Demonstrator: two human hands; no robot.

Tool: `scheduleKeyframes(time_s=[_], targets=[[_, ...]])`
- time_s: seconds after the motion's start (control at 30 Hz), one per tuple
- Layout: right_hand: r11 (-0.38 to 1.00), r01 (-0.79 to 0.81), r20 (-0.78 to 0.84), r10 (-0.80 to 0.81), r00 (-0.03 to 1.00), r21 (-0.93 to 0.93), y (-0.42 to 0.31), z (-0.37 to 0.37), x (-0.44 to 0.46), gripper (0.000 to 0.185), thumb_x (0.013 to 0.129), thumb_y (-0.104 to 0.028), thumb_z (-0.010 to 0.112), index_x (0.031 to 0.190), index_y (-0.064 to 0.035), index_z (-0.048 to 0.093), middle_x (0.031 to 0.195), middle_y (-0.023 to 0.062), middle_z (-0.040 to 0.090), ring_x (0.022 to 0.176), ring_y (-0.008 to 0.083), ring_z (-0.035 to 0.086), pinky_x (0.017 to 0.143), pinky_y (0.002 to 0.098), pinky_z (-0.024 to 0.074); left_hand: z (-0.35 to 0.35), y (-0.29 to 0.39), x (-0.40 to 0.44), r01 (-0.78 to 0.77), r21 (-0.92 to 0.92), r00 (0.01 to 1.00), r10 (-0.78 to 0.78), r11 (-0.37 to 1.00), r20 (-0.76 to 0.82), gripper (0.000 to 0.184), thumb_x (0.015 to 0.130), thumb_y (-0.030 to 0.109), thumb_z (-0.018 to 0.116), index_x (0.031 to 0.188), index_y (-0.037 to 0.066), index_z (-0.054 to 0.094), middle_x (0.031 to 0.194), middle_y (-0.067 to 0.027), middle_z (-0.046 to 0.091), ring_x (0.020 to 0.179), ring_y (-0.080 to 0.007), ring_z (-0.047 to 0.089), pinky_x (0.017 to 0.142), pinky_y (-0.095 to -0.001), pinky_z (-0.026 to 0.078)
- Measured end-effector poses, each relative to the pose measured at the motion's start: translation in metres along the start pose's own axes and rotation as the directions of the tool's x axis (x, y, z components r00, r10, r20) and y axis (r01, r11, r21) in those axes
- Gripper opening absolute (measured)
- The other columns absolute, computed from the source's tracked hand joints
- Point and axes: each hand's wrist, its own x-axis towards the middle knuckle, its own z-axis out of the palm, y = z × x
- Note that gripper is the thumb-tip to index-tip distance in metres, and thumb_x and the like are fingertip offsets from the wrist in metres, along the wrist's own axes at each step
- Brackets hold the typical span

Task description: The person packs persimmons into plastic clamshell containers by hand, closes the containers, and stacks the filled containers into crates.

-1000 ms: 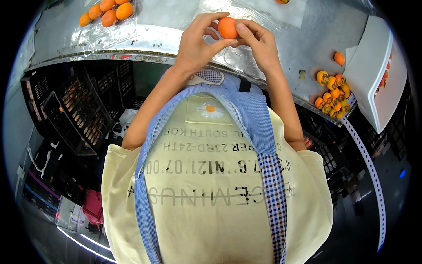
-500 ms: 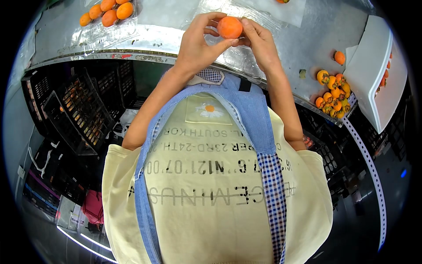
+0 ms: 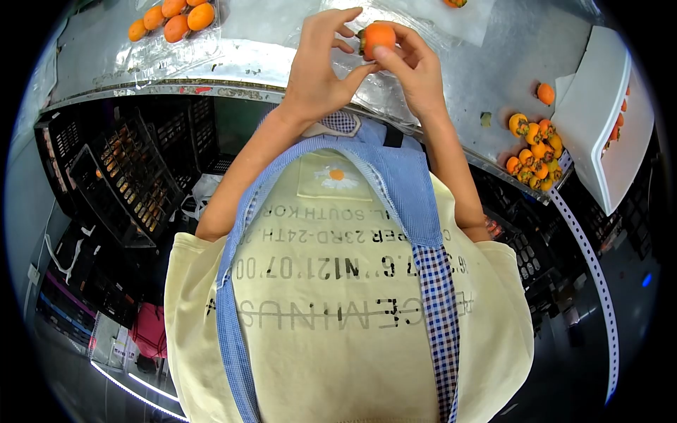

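An orange persimmon (image 3: 380, 39) is gripped between the thumb and fingers of my right hand (image 3: 418, 70), above the metal table. Its green-brown calyx faces left, towards my other hand. My left hand (image 3: 317, 70) is open beside the fruit, fingers apart and curved. The left thumb reaches below the persimmon, close to the right hand; whether it touches the fruit I cannot tell. Under both hands lies clear plastic film (image 3: 345, 67).
Several persimmons (image 3: 176, 28) rest on plastic at the table's back left. A pile of persimmons with calyxes (image 3: 539, 151) sits at the right edge, beside a tilted white bin (image 3: 589, 106). Black crates (image 3: 127, 176) stand below left. A single persimmon (image 3: 545, 93) lies near the bin.
The persimmon has turned so its calyx now shows on the left. My left fingers have come away from it, and the right hand now holds it.
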Motion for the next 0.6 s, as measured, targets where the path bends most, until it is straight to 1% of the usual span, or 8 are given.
scheduleKeyframes(time_s=[0.1,0.2,0.23,0.33,0.43,0.53,0.6], targets=[[0.956,-0.082,0.048,0.071,0.996,0.283,-0.001,-0.006,-0.002,0.040,0.091,-0.027,0.054,0.118,0.0020,0.049,0.104,0.0100,0.057,0.080,0.0188,0.060,0.066,0.0311,0.0517,-0.002,0.002,-0.001,0.133,-0.116,0.991,-0.131,0.984,0.025,0.063,0.071,-0.003,0.069,0.127,0.002,0.041,0.118,-0.0122,0.046,0.096,-0.0179,0.054,0.072,-0.0260,0.051],[0.901,-0.125,0.094,0.094,0.991,0.415,0.002,-0.012,0.000,0.050,0.096,-0.041,0.037,0.121,0.0021,0.046,0.096,0.0086,0.055,0.073,0.0182,0.056,0.060,0.0306,0.0467,-0.003,-0.013,-0.008,0.211,-0.209,0.977,-0.196,0.955,0.089,0.062,0.072,-0.004,0.068,0.128,0.003,0.041,0.119,-0.0122,0.046,0.094,-0.0163,0.054,0.071,-0.0251,0.050],[0.927,-0.157,0.032,0.155,0.987,0.340,-0.001,-0.009,-0.001,0.058,0.096,-0.050,0.027,0.115,0.0001,0.048,0.086,0.0071,0.052,0.064,0.0170,0.051,0.054,0.0291,0.0398,-0.002,-0.014,-0.009,0.245,-0.205,0.968,-0.229,0.948,0.099,0.057,0.074,-0.004,0.066,0.126,0.002,0.043,0.117,-0.0120,0.048,0.093,-0.0146,0.055,0.072,-0.0244,0.049],[0.903,-0.217,0.068,0.207,0.976,0.371,-0.001,-0.014,0.000,0.057,0.095,-0.053,0.025,0.104,-0.0021,0.049,0.078,0.0065,0.050,0.060,0.0153,0.047,0.052,0.0270,0.0367,-0.001,-0.020,-0.012,0.282,-0.183,0.956,-0.261,0.942,0.131,0.050,0.077,-0.005,0.063,0.123,0.002,0.047,0.115,-0.0108,0.050,0.090,-0.0128,0.055,0.072,-0.0237,0.049],[0.875,-0.280,0.113,0.256,0.960,0.395,-0.002,-0.015,0.002,0.057,0.095,-0.056,0.024,0.097,-0.0040,0.047,0.073,0.0056,0.047,0.056,0.0135,0.043,0.051,0.0254,0.0333,0.001,-0.020,-0.011,0.310,-0.168,0.948,-0.292,0.936,0.125,0.042,0.079,-0.005,0.061,0.119,0.002,0.051,0.114,-0.0101,0.050,0.087,-0.0115,0.056,0.072,-0.0233,0.049],[0.885,-0.297,0.095,0.282,0.955,0.358,-0.001,-0.014,0.003,0.058,0.094,-0.057,0.023,0.098,-0.0042,0.047,0.071,0.0048,0.045,0.055,0.0129,0.040,0.050,0.0248,0.0314,0.002,-0.021,-0.011,0.321,-0.148,0.944,-0.305,0.935,0.122,0.038,0.082,-0.003,0.059,0.118,0.002,0.052,0.109,-0.0088,0.053,0.084,-0.0113,0.057,0.071,-0.0235,0.049],[0.869,-0.284,0.124,0.256,0.959,0.404,0.002,-0.018,0.002,0.051,0.095,-0.052,0.031,0.102,-0.0044,0.046,0.076,0.0060,0.049,0.060,0.0132,0.044,0.052,0.0252,0.0344,0.003,-0.026,-0.012,0.391,-0.186,0.916,-0.361,0.901,0.176,0.036,0.084,0.001,0.060,0.118,0.002,0.052,0.109,-0.0094,0.054,0.083,-0.0118,0.058,0.070,-0.0242,0.050]])
